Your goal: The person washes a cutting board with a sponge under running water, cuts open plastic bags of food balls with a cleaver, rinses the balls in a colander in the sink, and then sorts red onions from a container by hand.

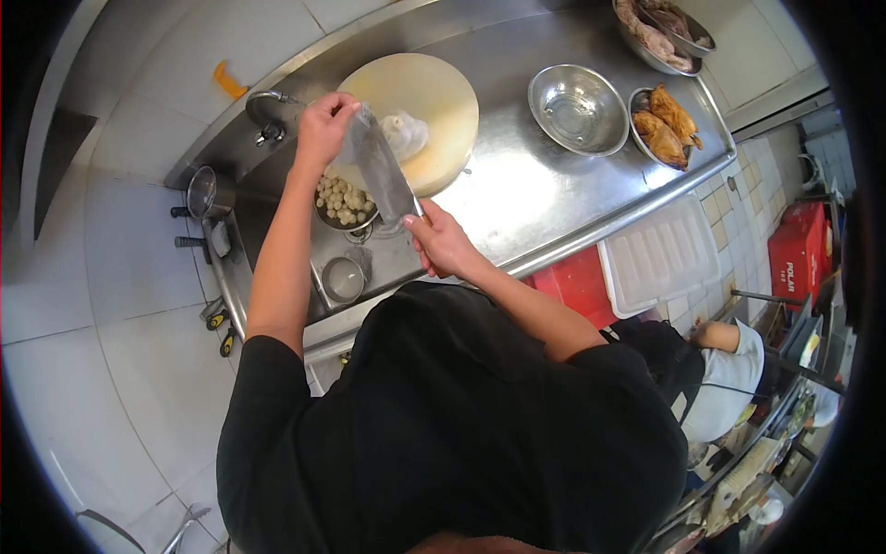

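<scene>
Cleaver (388,175): broad, flat grey metal, overlapping the smooth round board (445,97) in our view.
Right hand (441,243): wrapped round its handle.
Left hand (325,129): fingers bunched by the cleaver's far end; grip, we cannot tell.

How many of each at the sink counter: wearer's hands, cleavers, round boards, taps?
Left hand and right hand: 2
Cleaver: 1
Board: 1
Tap: 1
Total: 5

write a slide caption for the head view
The right hand holds a cleaver, the left hand near its far end, at a round cutting board.
</scene>
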`<action>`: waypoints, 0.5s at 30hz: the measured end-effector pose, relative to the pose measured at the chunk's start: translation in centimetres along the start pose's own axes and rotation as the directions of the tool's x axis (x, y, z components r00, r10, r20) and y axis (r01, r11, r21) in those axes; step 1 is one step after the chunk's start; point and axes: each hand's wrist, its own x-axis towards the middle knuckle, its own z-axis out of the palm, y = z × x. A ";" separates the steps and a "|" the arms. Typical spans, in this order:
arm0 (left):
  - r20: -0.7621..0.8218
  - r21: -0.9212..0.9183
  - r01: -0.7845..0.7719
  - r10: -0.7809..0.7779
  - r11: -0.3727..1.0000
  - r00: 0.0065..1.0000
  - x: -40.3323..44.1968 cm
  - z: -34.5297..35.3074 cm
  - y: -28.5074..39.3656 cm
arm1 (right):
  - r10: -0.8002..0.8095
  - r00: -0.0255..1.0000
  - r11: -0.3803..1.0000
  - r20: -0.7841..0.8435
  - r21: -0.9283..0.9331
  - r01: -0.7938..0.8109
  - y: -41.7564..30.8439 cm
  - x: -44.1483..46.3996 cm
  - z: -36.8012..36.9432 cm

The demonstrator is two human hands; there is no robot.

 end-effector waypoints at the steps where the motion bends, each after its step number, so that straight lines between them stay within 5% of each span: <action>1: 0.007 -0.039 0.001 -0.001 0.999 1.000 0.2 -0.2 0.0 | -0.005 1.000 1.000 -0.020 0.024 0.006 -0.3 0.0 0.1; 8: -0.088 -0.308 0.060 -0.091 0.950 0.992 0.1 -1.8 0.3 | -0.194 0.931 0.980 -0.309 -0.016 0.199 -2.6 2.0 -3.2; 10: -0.085 -0.390 0.092 -0.135 0.916 0.987 -0.7 -1.8 0.4 | -0.401 0.826 0.897 -0.396 -0.353 0.266 -0.4 4.5 -6.3; 13: -0.068 -0.470 0.063 -0.107 0.881 0.992 -1.6 -1.6 0.7 | -0.505 0.748 0.667 -0.430 -0.745 0.021 0.1 6.2 -8.8; 15: -0.064 -0.477 0.062 -0.105 0.877 0.992 -2.0 -1.3 1.2 | -0.502 0.768 0.545 -0.398 -0.835 -0.076 0.5 7.3 -9.5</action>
